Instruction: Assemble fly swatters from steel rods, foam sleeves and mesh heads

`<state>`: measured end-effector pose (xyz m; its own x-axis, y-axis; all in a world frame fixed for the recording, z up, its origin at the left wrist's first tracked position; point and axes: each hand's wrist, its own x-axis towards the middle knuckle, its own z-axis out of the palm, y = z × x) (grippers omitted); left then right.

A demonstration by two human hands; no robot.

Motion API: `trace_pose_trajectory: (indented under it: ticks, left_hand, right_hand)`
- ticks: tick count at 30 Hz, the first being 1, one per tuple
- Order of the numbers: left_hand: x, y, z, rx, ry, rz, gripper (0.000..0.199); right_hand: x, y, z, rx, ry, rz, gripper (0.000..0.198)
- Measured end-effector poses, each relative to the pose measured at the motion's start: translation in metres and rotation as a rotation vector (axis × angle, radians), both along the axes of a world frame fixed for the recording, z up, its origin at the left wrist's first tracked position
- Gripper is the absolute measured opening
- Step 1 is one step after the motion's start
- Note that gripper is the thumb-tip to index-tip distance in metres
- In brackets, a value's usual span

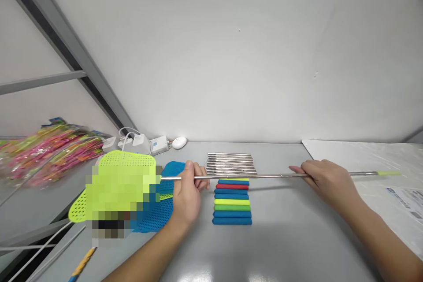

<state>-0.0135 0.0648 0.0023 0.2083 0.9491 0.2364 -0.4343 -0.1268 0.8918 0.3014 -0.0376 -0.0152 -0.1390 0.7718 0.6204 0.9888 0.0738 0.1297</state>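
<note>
A fly swatter with a thin steel telescopic shaft stretches level across the table, held in both hands. My left hand is closed round the shaft close to the swatter's yellow-green head, which is partly blurred out. Farther right, my right hand grips the same shaft, with the yellow-green handle sticking out beyond it. Behind the shaft lies a row of steel rods. Several coloured grips, blue, green, yellow and red, are lined up below it. Blue perforated swatter heads lie beside my left hand.
Bagged pink and yellow swatters lie at the far left by a metal frame. White chargers with cables and a white mouse-like object stand along the wall. White plastic wrapping covers the right side.
</note>
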Motion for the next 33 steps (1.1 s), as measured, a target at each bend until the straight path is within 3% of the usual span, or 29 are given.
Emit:
trace_pose_trajectory:
  ticks: [3, 8, 15, 27, 33]
  left_hand:
    - [0.002, -0.001, 0.003, -0.050, -0.026, -0.024, 0.051]
    - [0.010, -0.013, 0.000, -0.094, 0.011, -0.122, 0.053]
    - [0.003, -0.001, 0.004, -0.086, -0.031, 0.029, 0.051]
    - [0.008, -0.007, -0.004, -0.193, -0.174, 0.057, 0.048]
    - [0.005, -0.003, -0.002, -0.124, -0.140, 0.180, 0.040]
  right_hand:
    - [-0.001, -0.002, 0.002, -0.002, 0.029, -0.030, 0.045]
    - [-0.022, -0.001, -0.001, -0.035, -0.005, 0.060, 0.044]
    - [-0.014, -0.001, 0.001, -0.022, -0.058, 0.021, 0.045]
    - [0.011, -0.003, -0.007, -0.067, 0.035, -0.097, 0.051]
    - [0.009, -0.009, -0.005, -0.105, -0.002, -0.068, 0.048]
